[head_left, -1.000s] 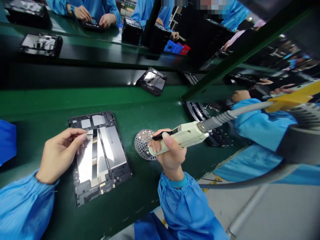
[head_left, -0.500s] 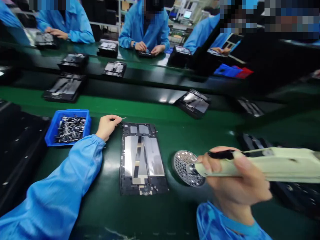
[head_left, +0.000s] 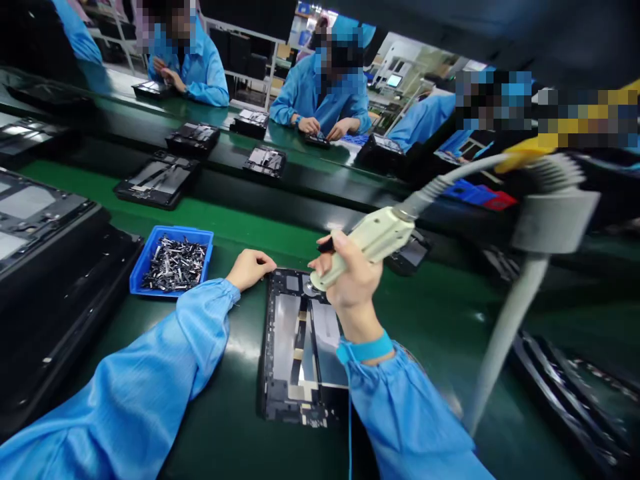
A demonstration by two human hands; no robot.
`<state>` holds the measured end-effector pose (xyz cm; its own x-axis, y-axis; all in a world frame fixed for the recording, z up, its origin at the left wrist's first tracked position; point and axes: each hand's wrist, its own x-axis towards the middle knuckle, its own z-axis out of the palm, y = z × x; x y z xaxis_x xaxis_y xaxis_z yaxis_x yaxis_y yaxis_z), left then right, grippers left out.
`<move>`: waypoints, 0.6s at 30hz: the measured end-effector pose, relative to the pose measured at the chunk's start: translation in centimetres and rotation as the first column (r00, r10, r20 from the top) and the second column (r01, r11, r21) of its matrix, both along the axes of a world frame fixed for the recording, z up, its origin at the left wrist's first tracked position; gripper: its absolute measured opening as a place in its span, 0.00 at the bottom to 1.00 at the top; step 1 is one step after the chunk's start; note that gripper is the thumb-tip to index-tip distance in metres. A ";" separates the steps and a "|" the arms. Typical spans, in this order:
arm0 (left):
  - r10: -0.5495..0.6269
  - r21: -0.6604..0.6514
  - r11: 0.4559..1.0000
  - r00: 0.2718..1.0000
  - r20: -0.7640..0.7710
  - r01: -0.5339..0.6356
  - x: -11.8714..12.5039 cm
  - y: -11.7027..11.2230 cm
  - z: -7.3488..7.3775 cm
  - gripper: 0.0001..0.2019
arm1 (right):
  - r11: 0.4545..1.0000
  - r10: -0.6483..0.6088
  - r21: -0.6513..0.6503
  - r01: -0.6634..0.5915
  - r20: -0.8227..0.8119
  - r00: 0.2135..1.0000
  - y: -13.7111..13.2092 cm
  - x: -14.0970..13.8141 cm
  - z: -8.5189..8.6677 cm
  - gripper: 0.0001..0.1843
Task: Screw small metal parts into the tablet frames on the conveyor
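An opened tablet (head_left: 295, 347) lies on the green bench, its inside facing up with silver plates and a dark ribbon cable. My left hand (head_left: 251, 268) is closed in a pinch at the tablet's top left corner; what sits between the fingertips is too small to make out. A cream electric screwdriver (head_left: 383, 235) is wrapped in my right hand (head_left: 357, 280), thumb near its black lever. Its nose points down at the tablet's upper part, and the hand hides the top right area. The tip's exact contact cannot be seen.
A blue bin (head_left: 210, 257) of small black and silver parts stands left. Stacked tablet housings (head_left: 55, 287) fill the far left; more dark housings (head_left: 565, 393) lie right. A grey hose (head_left: 510, 333) rises at right. Co-workers in blue (head_left: 325, 87) sit opposite.
My right hand has brought the screwdriver from the round perforated dish at the right over to the tablet's top. My left fingertips, which held out a thin sliver, now meet the tablet's corner.
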<state>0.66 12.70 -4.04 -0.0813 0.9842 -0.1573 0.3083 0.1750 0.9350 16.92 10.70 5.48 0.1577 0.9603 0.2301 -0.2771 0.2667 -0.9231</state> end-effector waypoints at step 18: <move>0.006 -0.033 0.999 0.996 -0.086 -0.009 0.5 0.0 -0.6 0.06 | 0.998 0.009 0.064 -0.010 0.012 1.000 3.4 -5.5 -3.9 0.17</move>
